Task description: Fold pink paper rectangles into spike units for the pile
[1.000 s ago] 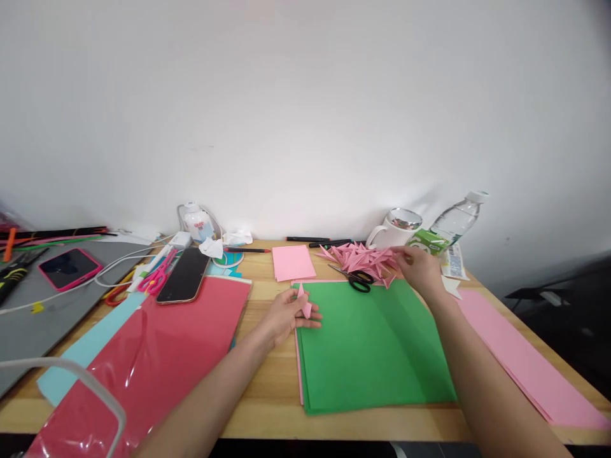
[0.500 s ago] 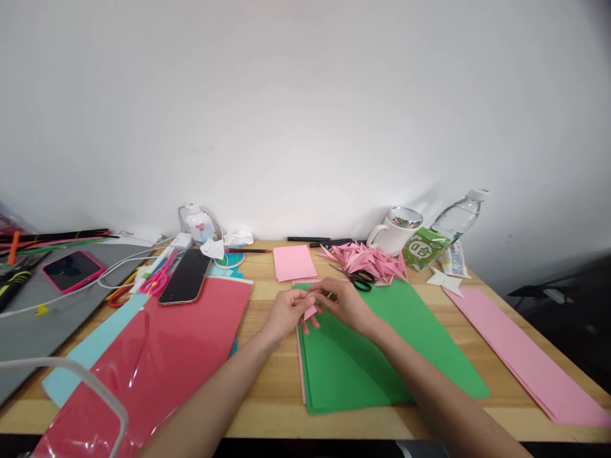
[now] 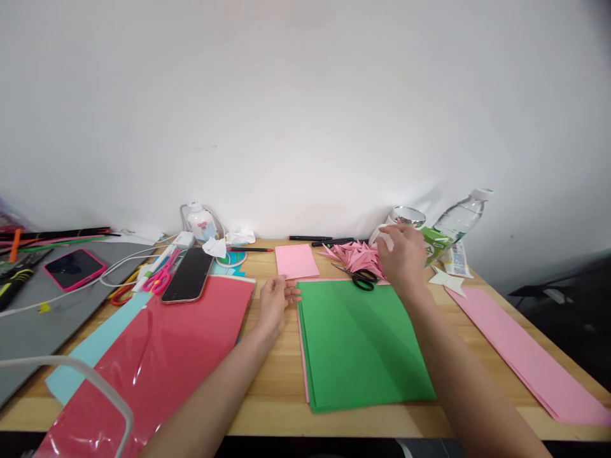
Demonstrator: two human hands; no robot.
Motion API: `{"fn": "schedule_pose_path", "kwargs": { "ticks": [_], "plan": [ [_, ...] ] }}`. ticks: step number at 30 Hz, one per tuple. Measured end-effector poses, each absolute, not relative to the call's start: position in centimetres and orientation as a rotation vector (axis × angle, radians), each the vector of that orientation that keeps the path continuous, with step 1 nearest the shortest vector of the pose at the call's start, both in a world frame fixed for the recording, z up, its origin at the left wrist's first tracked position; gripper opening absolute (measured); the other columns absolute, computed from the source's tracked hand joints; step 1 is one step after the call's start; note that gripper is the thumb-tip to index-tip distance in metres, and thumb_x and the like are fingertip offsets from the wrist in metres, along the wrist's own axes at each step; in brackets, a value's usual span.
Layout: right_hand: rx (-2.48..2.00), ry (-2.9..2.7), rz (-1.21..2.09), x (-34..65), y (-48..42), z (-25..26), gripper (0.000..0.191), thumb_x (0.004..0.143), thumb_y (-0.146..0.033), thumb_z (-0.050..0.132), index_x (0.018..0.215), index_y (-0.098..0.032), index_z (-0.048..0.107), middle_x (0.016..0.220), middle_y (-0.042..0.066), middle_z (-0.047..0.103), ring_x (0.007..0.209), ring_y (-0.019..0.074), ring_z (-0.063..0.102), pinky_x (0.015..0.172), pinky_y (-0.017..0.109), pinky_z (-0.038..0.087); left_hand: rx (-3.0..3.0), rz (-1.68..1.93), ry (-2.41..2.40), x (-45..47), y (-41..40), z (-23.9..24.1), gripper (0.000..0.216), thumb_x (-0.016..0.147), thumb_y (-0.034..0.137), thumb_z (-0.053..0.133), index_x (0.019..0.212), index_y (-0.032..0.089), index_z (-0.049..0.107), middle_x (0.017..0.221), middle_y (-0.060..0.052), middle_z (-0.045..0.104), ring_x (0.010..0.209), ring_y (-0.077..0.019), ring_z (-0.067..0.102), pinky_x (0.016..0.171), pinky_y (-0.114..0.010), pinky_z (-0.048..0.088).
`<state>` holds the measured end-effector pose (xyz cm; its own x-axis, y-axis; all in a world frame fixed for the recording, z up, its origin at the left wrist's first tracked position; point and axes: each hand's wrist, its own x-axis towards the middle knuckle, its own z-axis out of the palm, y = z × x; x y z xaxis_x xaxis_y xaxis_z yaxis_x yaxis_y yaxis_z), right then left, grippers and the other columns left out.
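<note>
My left hand (image 3: 274, 298) lies flat and open on the wooden table (image 3: 272, 394), fingers pointing right. Its fingertips reach the left edge of the green paper sheets (image 3: 358, 343), just below a small stack of pink paper (image 3: 296, 261). It holds nothing. My right hand (image 3: 403, 257) hovers over the pile of folded pink paper pieces (image 3: 356, 256), next to the white mug (image 3: 398, 222). Its back faces me and its fingers bend down into the pile, so I cannot see what they hold. Black scissors (image 3: 361, 278) lie just left of that hand.
Red sheets in plastic (image 3: 157, 356) and light blue paper (image 3: 90, 356) cover the left. Beyond them lie a phone (image 3: 188, 275), pink scissors (image 3: 160, 277), cables and a grey laptop (image 3: 42, 312). A water bottle (image 3: 461, 216), a green carton (image 3: 436, 240) and long pink sheets (image 3: 515, 350) occupy the right.
My right hand left the middle, where it met the left hand at a small pink folded piece, and went back right to the pink pile. The left hand, now without the piece, flattened on the table.
</note>
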<state>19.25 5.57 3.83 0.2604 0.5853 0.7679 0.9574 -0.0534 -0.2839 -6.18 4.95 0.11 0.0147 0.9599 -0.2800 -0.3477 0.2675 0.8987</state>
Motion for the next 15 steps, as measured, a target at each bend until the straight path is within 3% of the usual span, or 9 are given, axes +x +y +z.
{"fn": "schedule_pose_path", "kwargs": {
  "ticks": [3,5,9,15],
  "plan": [
    [-1.558,-1.752,-0.302,16.3,6.2,2.0,0.020,0.084,-0.022,0.051,0.094,-0.015,0.067,0.096,0.014,0.065,0.093,0.0259,0.059,0.083,0.042,0.048,0.637,1.199,1.144,-6.3,5.0,0.3,0.010,0.086,0.020,0.043,0.085,0.014,0.050,0.063,-0.003,0.062,0.051,-0.0128,0.061,0.054,-0.026,0.051],
    [-1.406,-2.028,-0.081,13.9,6.8,0.3,0.022,0.084,-0.018,0.051,0.100,-0.015,0.065,0.105,0.015,0.063,0.099,0.0246,0.058,0.086,0.041,0.048,0.600,1.206,1.159,-6.4,5.0,0.5,0.010,0.087,0.019,0.040,0.086,0.014,0.049,0.058,-0.002,0.061,0.051,-0.0147,0.063,0.056,-0.028,0.052],
    [-1.329,-2.197,0.035,11.0,8.1,-2.2,0.024,0.077,-0.013,0.060,0.100,-0.016,0.066,0.111,0.013,0.063,0.103,0.0234,0.059,0.089,0.038,0.047,0.565,1.200,1.149,-6.4,5.0,0.9,0.009,0.087,0.017,0.038,0.086,0.015,0.047,0.053,-0.002,0.060,0.053,-0.0174,0.065,0.060,-0.031,0.053],
    [-1.339,-2.282,0.142,11.0,9.5,-2.6,0.017,0.082,-0.015,0.054,0.082,-0.016,0.072,0.097,0.010,0.070,0.087,0.0189,0.066,0.080,0.031,0.050,0.541,1.168,1.108,-6.3,5.0,1.4,0.020,0.091,0.017,0.029,0.083,0.013,0.047,0.058,-0.008,0.064,0.056,-0.0181,0.066,0.065,-0.034,0.054]
  ]
}}
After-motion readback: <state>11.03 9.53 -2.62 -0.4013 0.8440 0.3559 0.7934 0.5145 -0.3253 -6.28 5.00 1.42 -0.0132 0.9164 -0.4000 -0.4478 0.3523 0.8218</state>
